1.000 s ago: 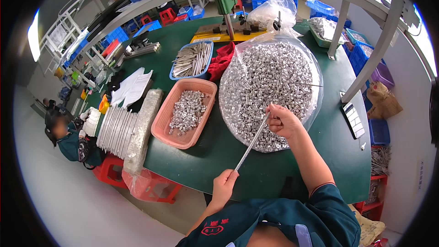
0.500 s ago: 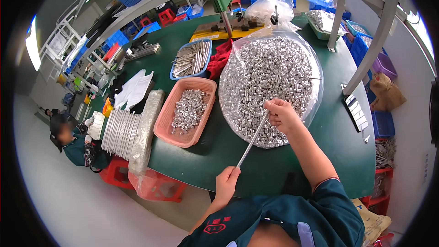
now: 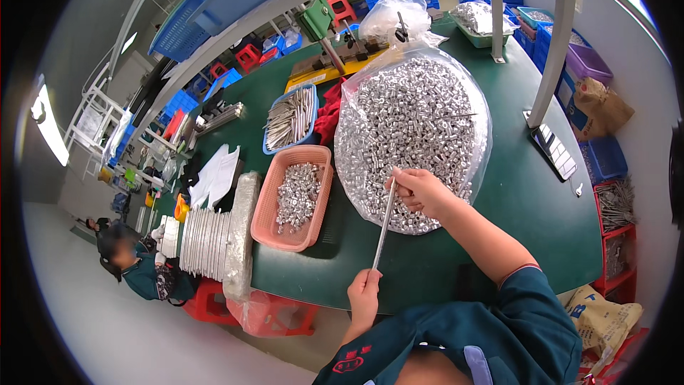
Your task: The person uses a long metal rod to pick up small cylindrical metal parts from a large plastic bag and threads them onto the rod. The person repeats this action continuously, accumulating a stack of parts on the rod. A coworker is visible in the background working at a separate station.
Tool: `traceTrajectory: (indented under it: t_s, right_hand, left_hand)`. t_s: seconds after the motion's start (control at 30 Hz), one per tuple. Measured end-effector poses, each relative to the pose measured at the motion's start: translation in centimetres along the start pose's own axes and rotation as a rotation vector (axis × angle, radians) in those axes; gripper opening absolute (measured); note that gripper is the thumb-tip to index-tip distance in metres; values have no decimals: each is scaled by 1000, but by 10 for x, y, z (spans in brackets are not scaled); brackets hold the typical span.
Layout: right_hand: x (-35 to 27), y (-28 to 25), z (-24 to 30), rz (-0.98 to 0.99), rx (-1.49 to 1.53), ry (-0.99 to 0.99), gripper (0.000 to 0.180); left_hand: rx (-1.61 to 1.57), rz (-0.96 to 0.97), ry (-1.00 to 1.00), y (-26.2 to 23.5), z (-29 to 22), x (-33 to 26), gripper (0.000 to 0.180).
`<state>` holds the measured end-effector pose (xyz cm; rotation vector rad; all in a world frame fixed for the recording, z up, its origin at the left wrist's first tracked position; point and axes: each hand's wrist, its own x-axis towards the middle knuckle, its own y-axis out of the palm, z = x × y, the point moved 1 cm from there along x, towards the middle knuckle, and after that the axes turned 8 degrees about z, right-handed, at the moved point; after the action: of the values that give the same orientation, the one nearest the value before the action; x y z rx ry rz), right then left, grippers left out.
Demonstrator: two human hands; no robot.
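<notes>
A slim silver metal rod (image 3: 384,232) slants between my two hands above the table's front part. My left hand (image 3: 364,295) is closed round its lower end. At the upper end, my right hand (image 3: 419,192) pinches the tip; whether a small part sits on that tip is hidden by the fingers. Beneath and beyond my right hand lies a big round heap of small silver metal sleeves (image 3: 413,114), spread in clear plastic. Left of the rod stands a pink plastic basket (image 3: 261,224) with more small metal pieces inside.
Behind the pink basket is a blue basket (image 3: 266,144) of metal rods, beside a red cloth (image 3: 329,115). Stacked rods (image 3: 205,241) lie at the left edge. A shelf post (image 3: 547,78) and a phone (image 3: 554,153) are at right. Another person (image 3: 142,271) sits far left.
The whole view has shifted a little. The rod now stands somewhat steeper in the picture, and both hands keep hold of it.
</notes>
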<state>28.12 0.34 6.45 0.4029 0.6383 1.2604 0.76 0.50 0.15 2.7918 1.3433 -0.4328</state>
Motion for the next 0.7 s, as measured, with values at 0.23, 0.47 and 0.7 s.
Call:
traceTrajectory:
  t_s: [0.23, 0.47, 0.7]
  right_hand:
    - [-3, -26, 26, -37, 162, -46, 25]
    - [4, -42, 18, 151, 195, -19, 25]
    - [7, -38, 11, 155, 180, -6, 26]
  left_hand:
    - [10, 22, -16, 1, 1, 3, 20]
    - [1, 73, -33, -1, 1, 0, 20]
    - [40, 73, -8, -2, 3, -1, 20]
